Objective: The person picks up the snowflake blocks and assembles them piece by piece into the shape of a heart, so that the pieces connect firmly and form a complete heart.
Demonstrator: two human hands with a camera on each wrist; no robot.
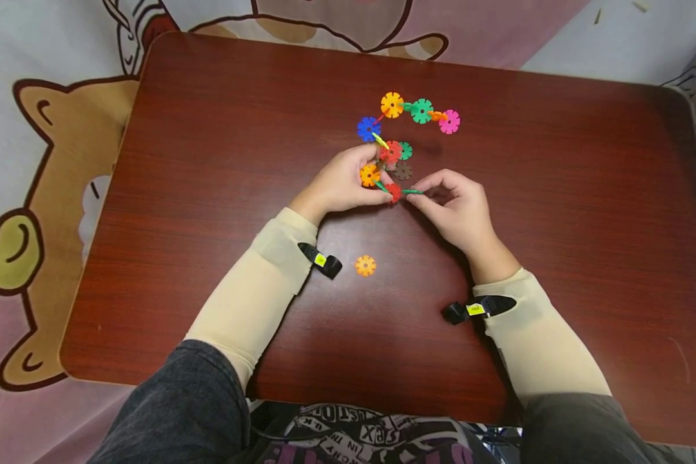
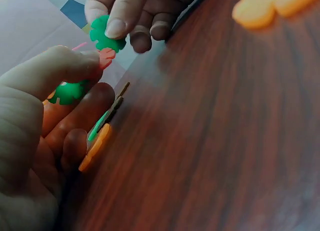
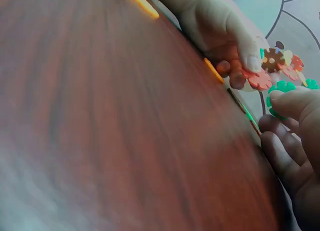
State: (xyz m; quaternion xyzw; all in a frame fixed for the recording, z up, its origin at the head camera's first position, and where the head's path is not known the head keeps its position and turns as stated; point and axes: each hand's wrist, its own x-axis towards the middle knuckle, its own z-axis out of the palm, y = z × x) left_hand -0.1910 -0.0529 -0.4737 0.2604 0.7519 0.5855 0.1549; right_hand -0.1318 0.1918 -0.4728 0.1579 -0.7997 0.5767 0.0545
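My left hand (image 1: 348, 180) holds a chain of slotted plastic snowflake discs, its thumb and fingers pinching a red disc (image 1: 393, 193). Between thumb and fingertips, my right hand (image 1: 464, 206) pinches a green disc (image 2: 102, 33) edge-on beside that red one. In the left wrist view the two discs meet; whether their slots are locked cannot be told. Close to the left hand are an orange disc (image 1: 370, 175) and another red disc (image 1: 391, 152). Farther off, the chain curves through a blue disc (image 1: 368, 129) and a yellow-orange disc (image 1: 392, 105) to a pink disc (image 1: 449, 122).
A loose orange disc (image 1: 365, 265) lies on the brown wooden table (image 1: 255, 129), between the forearms. A dark brown disc (image 1: 403, 170) and a green disc (image 1: 405, 151) sit just beyond the hands. Each wrist wears a black strap with a small camera.
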